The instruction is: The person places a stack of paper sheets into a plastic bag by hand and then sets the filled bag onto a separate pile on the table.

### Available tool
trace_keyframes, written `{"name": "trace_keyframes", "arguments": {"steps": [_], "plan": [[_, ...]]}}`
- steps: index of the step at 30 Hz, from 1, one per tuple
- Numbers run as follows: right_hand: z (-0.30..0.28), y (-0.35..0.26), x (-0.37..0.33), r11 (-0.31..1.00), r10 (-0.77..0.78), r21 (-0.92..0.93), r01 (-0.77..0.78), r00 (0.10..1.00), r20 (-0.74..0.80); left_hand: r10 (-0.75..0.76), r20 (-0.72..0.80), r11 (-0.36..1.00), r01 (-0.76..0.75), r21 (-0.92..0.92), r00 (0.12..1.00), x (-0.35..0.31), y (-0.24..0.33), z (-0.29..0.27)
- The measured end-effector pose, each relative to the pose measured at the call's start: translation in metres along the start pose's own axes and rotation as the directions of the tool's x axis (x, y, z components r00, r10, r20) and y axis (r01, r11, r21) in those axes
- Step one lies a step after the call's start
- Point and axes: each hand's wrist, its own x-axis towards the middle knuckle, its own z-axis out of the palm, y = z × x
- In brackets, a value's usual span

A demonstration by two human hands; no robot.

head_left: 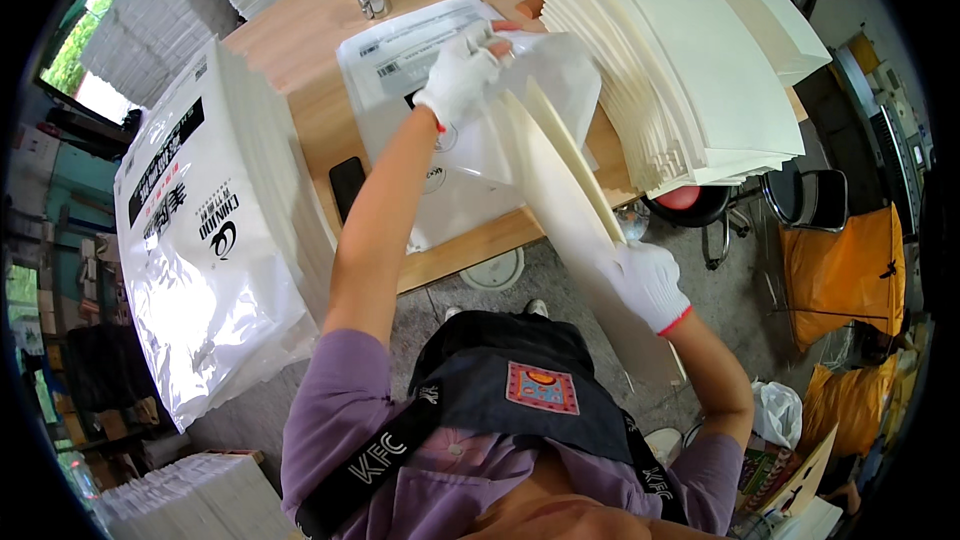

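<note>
My left hand (462, 75), in a white knit glove with bare fingertips, pinches the edge of a see-through plastic bag (565, 70) over the table. My right hand (648, 285), gloved in white with a red cuff, grips a few long cream sheets (560, 195) by their near end. The sheets slant down past the table's front edge, and their far end is at the bag's mouth; how far inside it reaches is hard to see. Beneath lies a pile of flat printed plastic bags (385, 55).
Fanned cream sheets (700, 70) are stacked at the right of the wooden table (300, 30). Filled, shiny printed bags (200, 240) pile up at left. A black phone (347, 187) and a metal cup (373, 1) sit nearby. A stool (690, 202) and orange sacks (845, 275) stand to the right.
</note>
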Motion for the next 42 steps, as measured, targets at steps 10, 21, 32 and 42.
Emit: {"name": "trace_keyframes", "arguments": {"steps": [10, 21, 32, 42], "plan": [[0.047, 0.019, 0.111, 0.924, -0.052, 0.359, 0.13, 0.974, -0.219, 0.434, 0.269, 0.615, -0.501, 0.609, 0.86, -0.147, -0.05, 0.102], [0.013, 0.023, 0.143, 0.268, -0.006, 0.951, 0.151, 0.988, -0.156, 0.707, 0.203, 0.509, -0.687, 0.519, 0.678, -0.188, -0.062, 0.018], [0.011, -0.076, 0.116, 0.982, -0.094, 0.167, 0.09, 0.995, 0.015, 0.53, 0.196, 0.499, -0.49, 0.714, 0.825, -0.139, 0.011, 0.091], [0.133, 0.074, 0.099, 0.916, 0.204, 0.39, -0.099, 0.949, -0.239, 0.359, 0.239, 0.192, -0.322, 0.927, 0.902, -0.228, -0.095, 0.068]]}}
